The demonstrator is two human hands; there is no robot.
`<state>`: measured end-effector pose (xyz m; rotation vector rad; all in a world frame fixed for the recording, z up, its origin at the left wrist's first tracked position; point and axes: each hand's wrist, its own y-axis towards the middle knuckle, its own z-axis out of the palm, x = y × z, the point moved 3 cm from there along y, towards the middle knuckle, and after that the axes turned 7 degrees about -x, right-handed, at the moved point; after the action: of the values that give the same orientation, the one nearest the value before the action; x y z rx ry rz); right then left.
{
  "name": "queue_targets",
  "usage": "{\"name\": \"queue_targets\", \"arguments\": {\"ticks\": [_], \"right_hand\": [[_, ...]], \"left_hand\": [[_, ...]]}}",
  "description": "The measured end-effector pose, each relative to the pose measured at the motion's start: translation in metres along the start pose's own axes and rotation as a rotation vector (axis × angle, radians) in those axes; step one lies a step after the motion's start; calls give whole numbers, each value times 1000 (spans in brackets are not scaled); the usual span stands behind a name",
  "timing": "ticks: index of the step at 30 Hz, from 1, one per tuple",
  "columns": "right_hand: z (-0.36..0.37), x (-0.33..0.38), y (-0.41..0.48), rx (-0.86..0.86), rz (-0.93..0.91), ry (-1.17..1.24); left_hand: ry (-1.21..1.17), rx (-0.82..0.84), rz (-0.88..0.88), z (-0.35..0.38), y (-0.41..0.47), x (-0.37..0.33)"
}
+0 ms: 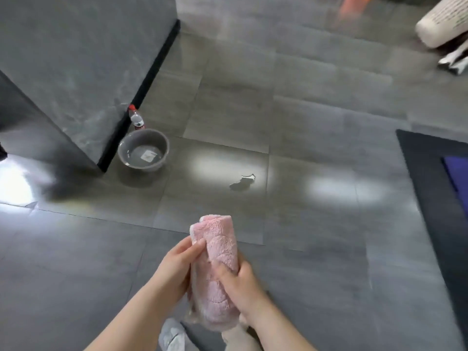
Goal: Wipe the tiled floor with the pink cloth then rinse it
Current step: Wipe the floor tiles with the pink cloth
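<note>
both hands up over the floor (316,122), left hand (174,268) and right hand (239,287) each with fingers wrapped tight round the rolled pink cloth (215,262). by the wall, the grey basin (143,153) holds shallow water; a red-capped bottle (136,120) stands just behind it.

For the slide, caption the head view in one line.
Both hands, left hand and right hand, grip the rolled pink cloth above the tiled floor; grey basin beyond.

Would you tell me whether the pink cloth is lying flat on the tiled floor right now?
No, the pink cloth is bunched up and held above the floor between the left hand and right hand.
</note>
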<state>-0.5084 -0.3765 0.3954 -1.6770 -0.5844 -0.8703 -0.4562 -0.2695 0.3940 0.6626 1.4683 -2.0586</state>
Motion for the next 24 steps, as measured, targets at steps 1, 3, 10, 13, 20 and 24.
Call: {"name": "queue_targets", "arguments": {"ticks": [1,3,10,13,20,24], "right_hand": [[-26,-10,-13,-38,13,30],[-72,-28,-35,-102,27,38],[-312,-145,-103,-491,142,53],[-413,-203,-124,-577,189,-5],[-500,-281,-120,-502,327,-127],[-493,-312,-83,-498,369,-116]], "left_hand": [[46,36,5,21,-8,14],[148,57,10,52,-16,43],[249,-228,-4,166,-28,196],[299,-448,-18,210,-27,283],[538,-406,-95,262,-57,414],[633,-436,-162,237,-47,439]]}}
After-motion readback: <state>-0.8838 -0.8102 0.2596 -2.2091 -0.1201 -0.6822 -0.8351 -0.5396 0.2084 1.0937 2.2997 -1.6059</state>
